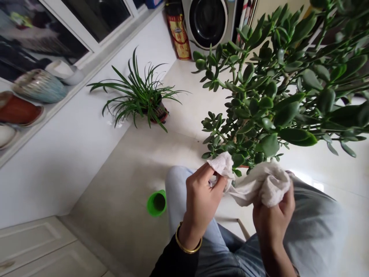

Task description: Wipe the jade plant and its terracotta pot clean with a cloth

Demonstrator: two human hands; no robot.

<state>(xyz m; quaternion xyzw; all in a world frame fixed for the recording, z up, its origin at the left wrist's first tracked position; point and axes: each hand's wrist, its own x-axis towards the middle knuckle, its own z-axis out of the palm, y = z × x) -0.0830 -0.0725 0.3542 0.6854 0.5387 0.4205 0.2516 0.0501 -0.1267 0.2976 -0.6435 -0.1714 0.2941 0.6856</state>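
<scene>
A white cloth (259, 182) is stretched between both hands, just below the lower leaves of a large jade plant (276, 88). My left hand (201, 196) pinches one end of the cloth between thumb and fingers, close to a low leaf. A gold bangle sits on that wrist. My right hand (272, 215) is closed around the bunched other end. Both hands are above my knees in light jeans.
A spider plant in a pot (141, 98) stands on the pale tiled floor by the white wall. A small green cup (157, 202) sits on the floor near my left knee. Shoes line a window ledge (34, 92); a washing machine (209, 21) and a red cylinder (178, 32) stand at the far end.
</scene>
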